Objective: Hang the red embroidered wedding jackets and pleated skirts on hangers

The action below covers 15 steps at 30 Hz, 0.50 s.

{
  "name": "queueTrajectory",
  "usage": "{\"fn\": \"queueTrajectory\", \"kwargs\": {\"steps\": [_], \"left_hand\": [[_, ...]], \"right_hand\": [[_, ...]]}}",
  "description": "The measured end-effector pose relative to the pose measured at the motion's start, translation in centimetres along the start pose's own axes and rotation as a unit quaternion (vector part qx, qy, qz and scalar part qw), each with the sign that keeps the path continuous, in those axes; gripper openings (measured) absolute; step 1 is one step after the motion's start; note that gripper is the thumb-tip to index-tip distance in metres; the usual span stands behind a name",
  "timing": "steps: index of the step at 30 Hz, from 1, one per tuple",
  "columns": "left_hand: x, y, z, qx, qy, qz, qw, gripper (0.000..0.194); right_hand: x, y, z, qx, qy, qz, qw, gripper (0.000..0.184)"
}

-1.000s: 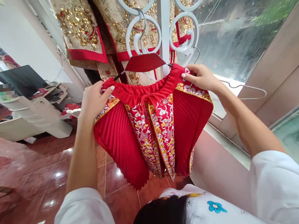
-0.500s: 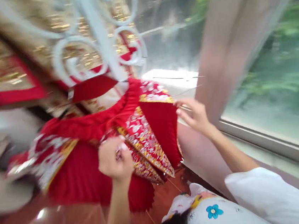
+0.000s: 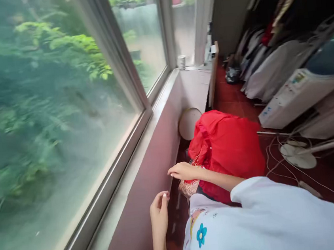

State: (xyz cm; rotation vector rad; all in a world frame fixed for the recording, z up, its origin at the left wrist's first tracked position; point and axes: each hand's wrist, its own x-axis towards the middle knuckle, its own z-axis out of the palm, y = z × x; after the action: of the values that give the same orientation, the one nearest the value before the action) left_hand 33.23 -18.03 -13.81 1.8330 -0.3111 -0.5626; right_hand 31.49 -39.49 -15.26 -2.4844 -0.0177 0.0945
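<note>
My left hand (image 3: 159,210) is raised beside the pink wall below the window, its thumb pressed to curled fingers. Whatever may be in that pinch is too small to make out. Stretched across in front of my body, my right hand (image 3: 184,171) points left with its fingertips drawn together; no held thing can be made out there either. Just beyond that hand lies a heap of bright red cloth (image 3: 231,146). A gold-patterned piece of fabric (image 3: 190,187) shows under my right wrist. The hands are apart from each other.
A long window sill (image 3: 136,172) runs along the left, with a white ribbed cup (image 3: 182,62) at its far end. A round pale object (image 3: 190,123) leans by the wall. To the right are hanging clothes (image 3: 256,64), a white box (image 3: 295,95) and loose cables (image 3: 274,161).
My view has swung right, away from the red patterned skirt and the white scrollwork. My right hand is off the skirt's edge, and my left hand has moved away from the skirt's front.
</note>
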Motion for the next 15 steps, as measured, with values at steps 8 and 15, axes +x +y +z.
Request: {"fn": "queueTrajectory", "kwargs": {"steps": [8, 15], "left_hand": [[18.0, 3.6, 14.8, 0.043, -0.286, 0.022, 0.957, 0.031], [24.4, 4.5, 30.4, 0.039, -0.316, -0.041, 0.947, 0.037]], "right_hand": [[-9.9, 16.2, -9.6, -0.076, 0.325, 0.392, 0.857, 0.050], [-15.1, 23.1, -11.8, -0.103, 0.379, 0.550, 0.737, 0.068]]}}
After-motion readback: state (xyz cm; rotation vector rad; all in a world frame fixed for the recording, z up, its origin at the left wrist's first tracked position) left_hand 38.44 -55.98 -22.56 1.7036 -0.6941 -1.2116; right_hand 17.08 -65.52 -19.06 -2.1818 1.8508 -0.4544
